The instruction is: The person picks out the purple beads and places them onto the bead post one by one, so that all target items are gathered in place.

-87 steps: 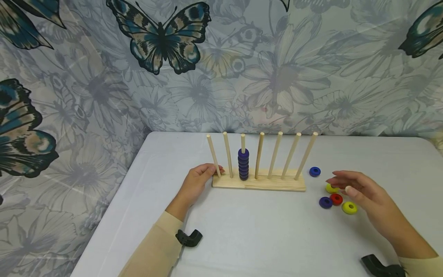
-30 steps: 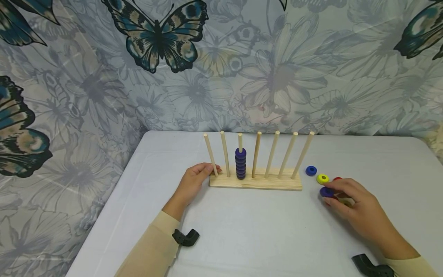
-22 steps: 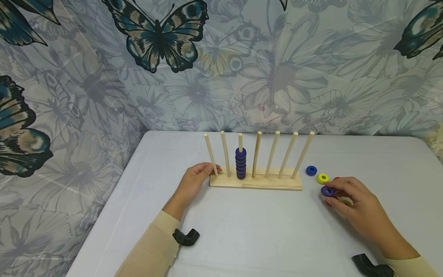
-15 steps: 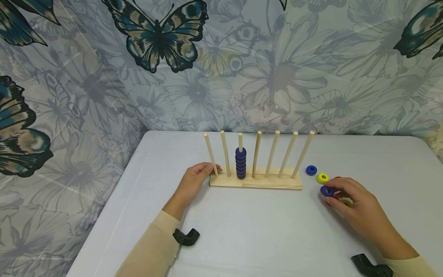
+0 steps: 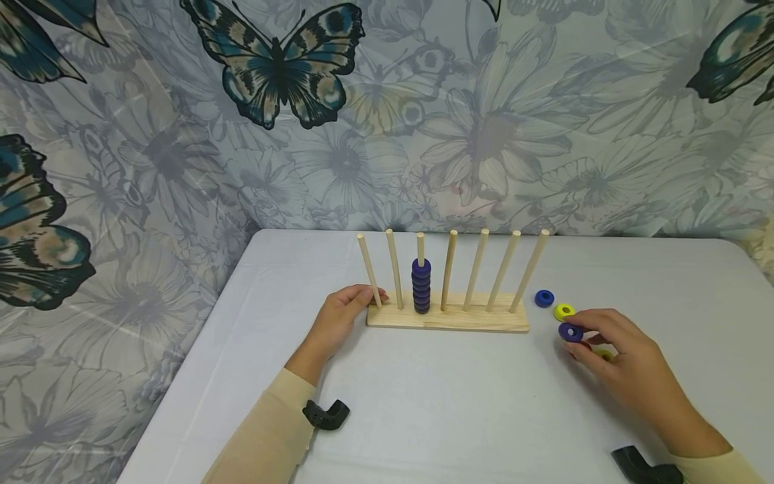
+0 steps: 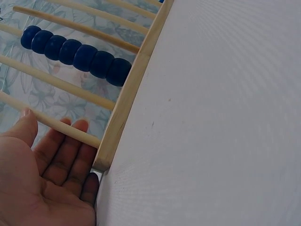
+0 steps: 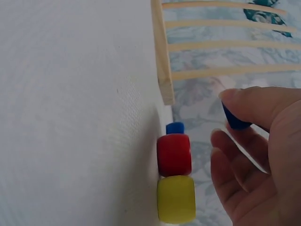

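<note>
A wooden peg rack (image 5: 447, 323) stands on the table with a row of upright pegs. The third peg from the left carries a stack of dark blue ring beads (image 5: 421, 289). My left hand (image 5: 338, 316) is at the rack's left end, its thumb and fingers loosely round the leftmost peg (image 6: 70, 132). Between right thumb and fingertips, my right hand (image 5: 629, 363) pinches a dark blue bead (image 5: 571, 332), raised above the tabletop with its hole facing forward. Below that hand lie a red bead (image 7: 174, 155) and a yellow bead (image 7: 176, 200), mostly hidden in the head view.
Another blue bead (image 5: 544, 298) and a yellow bead (image 5: 564, 311) lie right of the rack. The white tabletop (image 5: 435, 403) reaches back to a wall covering (image 5: 484, 134) with butterflies and flowers. Black wrist mounts (image 5: 326, 415) show on both arms.
My right hand, earlier open over the loose beads, has come down and pinched a dark blue bead. Since then the bead has turned slightly in the fingers. My left hand stays in place.
</note>
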Demonstrator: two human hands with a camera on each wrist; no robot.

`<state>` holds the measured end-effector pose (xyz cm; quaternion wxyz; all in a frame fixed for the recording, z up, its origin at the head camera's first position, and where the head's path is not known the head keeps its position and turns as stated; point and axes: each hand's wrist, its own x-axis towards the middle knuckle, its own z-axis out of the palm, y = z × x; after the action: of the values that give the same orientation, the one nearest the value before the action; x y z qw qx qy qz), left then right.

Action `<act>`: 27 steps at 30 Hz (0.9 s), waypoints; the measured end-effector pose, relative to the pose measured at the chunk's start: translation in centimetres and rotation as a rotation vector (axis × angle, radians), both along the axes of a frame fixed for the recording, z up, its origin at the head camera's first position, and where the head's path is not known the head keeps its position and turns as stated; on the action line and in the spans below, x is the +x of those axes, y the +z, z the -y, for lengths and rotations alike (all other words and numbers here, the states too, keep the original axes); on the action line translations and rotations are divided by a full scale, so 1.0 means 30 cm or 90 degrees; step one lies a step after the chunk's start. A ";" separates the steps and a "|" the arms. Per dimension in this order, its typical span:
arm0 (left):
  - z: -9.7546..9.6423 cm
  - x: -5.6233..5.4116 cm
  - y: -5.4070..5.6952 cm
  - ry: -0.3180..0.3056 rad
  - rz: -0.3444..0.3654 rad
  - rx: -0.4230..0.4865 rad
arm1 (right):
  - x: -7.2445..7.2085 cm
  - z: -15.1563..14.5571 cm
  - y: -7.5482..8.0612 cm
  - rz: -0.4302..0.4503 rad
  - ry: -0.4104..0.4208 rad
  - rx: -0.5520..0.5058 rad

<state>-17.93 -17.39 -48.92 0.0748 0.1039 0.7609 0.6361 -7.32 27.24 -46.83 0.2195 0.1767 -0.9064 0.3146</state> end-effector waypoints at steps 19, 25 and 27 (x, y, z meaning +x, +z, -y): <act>0.003 -0.001 -0.002 -0.007 -0.003 0.007 | 0.027 0.049 0.055 -0.006 0.008 0.014; 0.002 -0.001 -0.002 -0.007 -0.005 0.010 | 0.042 0.062 0.080 -0.011 0.013 0.003; 0.002 -0.001 -0.001 -0.007 -0.006 0.011 | 0.047 0.068 0.088 -0.018 0.021 -0.007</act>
<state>-17.96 -17.44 -48.96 0.0741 0.1116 0.7553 0.6416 -5.92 25.21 -44.19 0.2280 0.1948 -0.8985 0.3206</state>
